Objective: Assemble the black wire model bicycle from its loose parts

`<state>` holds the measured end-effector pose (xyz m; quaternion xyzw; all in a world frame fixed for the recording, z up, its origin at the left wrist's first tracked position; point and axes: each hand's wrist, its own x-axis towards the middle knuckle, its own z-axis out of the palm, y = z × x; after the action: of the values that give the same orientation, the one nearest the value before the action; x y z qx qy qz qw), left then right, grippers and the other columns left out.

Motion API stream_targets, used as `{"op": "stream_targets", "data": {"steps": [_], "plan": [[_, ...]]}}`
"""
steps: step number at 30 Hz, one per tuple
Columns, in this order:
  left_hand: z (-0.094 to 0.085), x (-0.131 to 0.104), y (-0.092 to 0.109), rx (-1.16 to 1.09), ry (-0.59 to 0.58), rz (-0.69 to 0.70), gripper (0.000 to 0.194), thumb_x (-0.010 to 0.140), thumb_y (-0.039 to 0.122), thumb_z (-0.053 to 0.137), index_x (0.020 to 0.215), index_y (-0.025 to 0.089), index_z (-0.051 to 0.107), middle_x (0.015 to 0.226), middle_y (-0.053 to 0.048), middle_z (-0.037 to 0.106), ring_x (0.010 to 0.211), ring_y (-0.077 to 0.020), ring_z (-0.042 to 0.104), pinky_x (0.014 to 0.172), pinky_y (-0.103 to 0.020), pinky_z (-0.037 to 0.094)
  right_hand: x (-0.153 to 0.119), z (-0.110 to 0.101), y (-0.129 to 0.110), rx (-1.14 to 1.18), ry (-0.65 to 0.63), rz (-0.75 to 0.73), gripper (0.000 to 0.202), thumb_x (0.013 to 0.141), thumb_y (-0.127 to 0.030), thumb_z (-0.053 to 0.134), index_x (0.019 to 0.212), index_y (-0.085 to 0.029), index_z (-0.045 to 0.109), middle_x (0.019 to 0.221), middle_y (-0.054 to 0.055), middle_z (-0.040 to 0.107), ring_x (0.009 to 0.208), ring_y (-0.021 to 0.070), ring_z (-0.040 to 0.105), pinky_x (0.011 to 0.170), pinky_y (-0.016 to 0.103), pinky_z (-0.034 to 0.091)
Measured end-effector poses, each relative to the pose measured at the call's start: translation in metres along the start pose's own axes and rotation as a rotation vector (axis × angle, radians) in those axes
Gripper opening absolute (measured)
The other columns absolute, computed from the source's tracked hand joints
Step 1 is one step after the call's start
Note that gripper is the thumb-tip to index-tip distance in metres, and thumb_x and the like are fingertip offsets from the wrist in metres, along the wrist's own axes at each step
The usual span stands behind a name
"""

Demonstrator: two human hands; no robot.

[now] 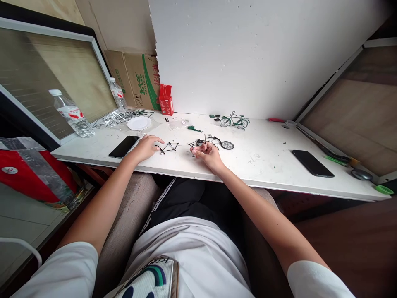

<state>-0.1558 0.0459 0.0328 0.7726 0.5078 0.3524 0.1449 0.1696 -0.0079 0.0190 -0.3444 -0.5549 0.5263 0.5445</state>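
Observation:
My left hand (148, 147) hovers at the table's front left, fingers apart and curved, holding nothing that I can see. Right beside its fingertips lies a small black model bicycle frame (170, 147) with a curved end piece; whether they touch is unclear. My right hand (208, 156) is closed in a pinch on something small, too tiny to name. Behind that hand are black bicycle parts (201, 142), partly hidden by the fingers, and a black spoked wheel (227, 145). Farther back stands an assembled green model bicycle (235, 121). A green part (194, 128) lies left of it.
A phone (124, 146) lies left of my hands, another black phone (312, 163) to the right. Farther back are a white plate (139, 123), water bottles (74, 116), green plastic frames (141, 113), a red box (166, 100) and a carton (136, 78).

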Motion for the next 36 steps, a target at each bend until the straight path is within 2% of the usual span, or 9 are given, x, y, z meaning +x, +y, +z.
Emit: {"op": "stream_targets", "data": {"steps": [4, 6, 9, 12, 15, 19, 22, 31, 36], "plan": [[0.004, 0.000, -0.013, -0.004, -0.038, -0.001, 0.027, 0.067, 0.036, 0.084, 0.091, 0.024, 0.085, 0.100, -0.014, 0.078, 0.109, -0.0352, 0.066, 0.110, -0.048, 0.048, 0.001, 0.000, 0.003, 0.019, -0.019, -0.010, 0.069, 0.063, -0.050, 0.098, 0.081, -0.026, 0.037, 0.094, 0.006, 0.077, 0.113, 0.0295, 0.074, 0.077, 0.035, 0.060], [0.008, 0.000, -0.012, -0.020, -0.049, 0.030, 0.021, 0.069, 0.041, 0.085, 0.083, 0.025, 0.083, 0.095, -0.013, 0.079, 0.102, -0.0336, 0.068, 0.107, -0.047, 0.050, 0.001, 0.000, 0.002, 0.034, -0.022, -0.012, 0.069, 0.063, -0.050, 0.099, 0.081, -0.026, 0.036, 0.093, 0.006, 0.077, 0.113, 0.0296, 0.074, 0.080, 0.036, 0.060], [0.016, -0.001, -0.003, -0.087, -0.038, 0.021, 0.025, 0.071, 0.049, 0.087, 0.078, 0.025, 0.082, 0.092, -0.011, 0.080, 0.095, -0.0311, 0.071, 0.103, -0.045, 0.053, 0.000, 0.000, 0.001, 0.046, -0.020, -0.003, 0.070, 0.063, -0.049, 0.099, 0.082, -0.026, 0.035, 0.094, 0.006, 0.077, 0.115, 0.0298, 0.074, 0.083, 0.037, 0.060], [0.023, -0.002, 0.016, -0.258, -0.024, -0.070, 0.037, 0.067, 0.056, 0.091, 0.081, 0.023, 0.082, 0.087, -0.011, 0.080, 0.084, -0.0276, 0.073, 0.091, -0.042, 0.058, -0.001, 0.000, -0.002, 0.060, -0.021, 0.000, 0.071, 0.062, -0.051, 0.099, 0.082, -0.027, 0.035, 0.094, 0.005, 0.077, 0.116, 0.0296, 0.073, 0.086, 0.038, 0.059], [0.027, -0.005, 0.045, -0.507, -0.091, -0.158, 0.047, 0.063, 0.057, 0.095, 0.086, 0.018, 0.081, 0.081, -0.013, 0.080, 0.072, -0.0256, 0.075, 0.078, -0.039, 0.061, -0.002, 0.000, -0.005, 0.082, -0.030, -0.006, 0.071, 0.064, -0.052, 0.098, 0.082, -0.027, 0.034, 0.098, 0.005, 0.077, 0.112, 0.0271, 0.073, 0.092, 0.039, 0.058], [0.029, -0.012, 0.083, -0.583, -0.138, -0.156, 0.049, 0.068, 0.058, 0.093, 0.090, 0.015, 0.082, 0.087, -0.016, 0.081, 0.066, -0.0220, 0.072, 0.071, -0.038, 0.060, -0.003, 0.000, -0.007, 0.171, -0.072, 0.009, 0.069, 0.068, -0.049, 0.097, 0.082, -0.026, 0.033, 0.103, 0.005, 0.077, 0.098, 0.0213, 0.073, 0.101, 0.042, 0.057], [0.032, -0.017, 0.097, -0.625, -0.156, -0.160, 0.049, 0.069, 0.058, 0.093, 0.088, 0.015, 0.083, 0.084, -0.015, 0.080, 0.060, -0.0188, 0.067, 0.065, -0.035, 0.057, -0.003, 0.000, -0.008, 0.200, -0.094, 0.026, 0.069, 0.067, -0.050, 0.097, 0.081, -0.026, 0.034, 0.104, 0.004, 0.075, 0.095, 0.0207, 0.071, 0.102, 0.044, 0.057], [0.040, -0.021, 0.101, -0.604, -0.168, -0.159, 0.044, 0.070, 0.056, 0.093, 0.087, 0.016, 0.085, 0.076, -0.011, 0.078, 0.064, -0.0193, 0.067, 0.057, -0.030, 0.051, -0.001, 0.000, -0.007, 0.154, -0.121, 0.042, 0.072, 0.063, -0.053, 0.097, 0.079, -0.026, 0.033, 0.098, 0.002, 0.074, 0.086, 0.0186, 0.069, 0.094, 0.041, 0.058], [0.041, -0.022, 0.105, -0.596, -0.166, -0.166, 0.043, 0.071, 0.056, 0.092, 0.085, 0.016, 0.085, 0.076, -0.011, 0.078, 0.066, -0.0200, 0.067, 0.062, -0.031, 0.052, -0.001, 0.000, -0.007, 0.172, -0.132, 0.028, 0.070, 0.063, -0.049, 0.098, 0.078, -0.026, 0.034, 0.085, 0.000, 0.071, 0.094, 0.0207, 0.071, 0.092, 0.038, 0.057]]}}
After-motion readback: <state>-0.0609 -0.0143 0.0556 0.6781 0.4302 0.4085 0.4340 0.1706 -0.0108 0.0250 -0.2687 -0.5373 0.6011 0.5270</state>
